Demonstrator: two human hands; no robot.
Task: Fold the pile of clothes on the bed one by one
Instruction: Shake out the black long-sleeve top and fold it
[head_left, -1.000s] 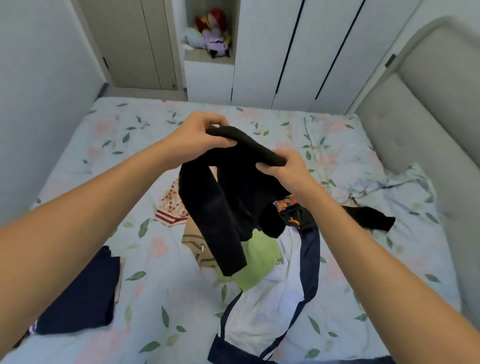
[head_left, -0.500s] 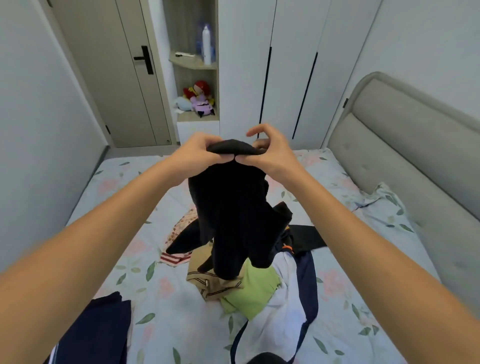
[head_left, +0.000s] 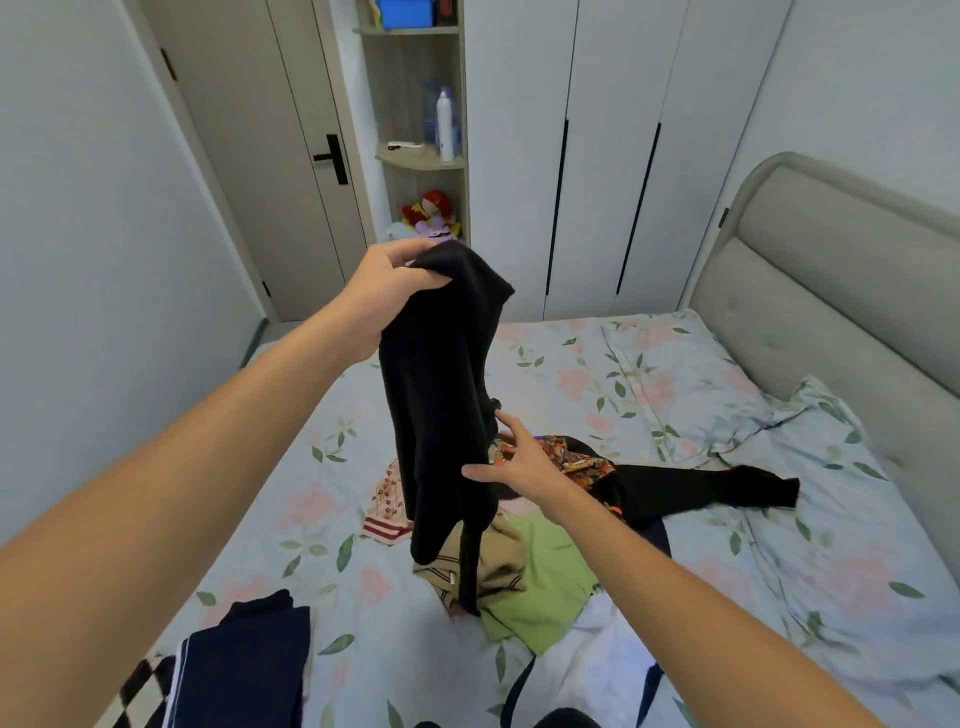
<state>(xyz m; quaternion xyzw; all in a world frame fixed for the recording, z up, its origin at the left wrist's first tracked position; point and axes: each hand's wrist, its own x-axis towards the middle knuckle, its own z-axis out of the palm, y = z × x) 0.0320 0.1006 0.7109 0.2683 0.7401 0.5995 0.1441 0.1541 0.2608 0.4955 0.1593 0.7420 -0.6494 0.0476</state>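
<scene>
Navy folded garment (head_left: 244, 665) cut by bottom edge

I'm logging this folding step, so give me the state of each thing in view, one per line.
left hand: grips the black garment's top
right hand: fingers spread beside the garment, holding nothing
black garment: hanging, unfolded
clothes pile: heaped, unfolded
navy clothes: folded on the bed
door: closed

The bed (head_left: 649, 374), in a floral sheet, carries a mixed clothes pile (head_left: 524, 566) at its middle, a dark folded stack (head_left: 244, 665) near its left edge, and a rumpled pillow (head_left: 831, 447) by the headboard.
</scene>
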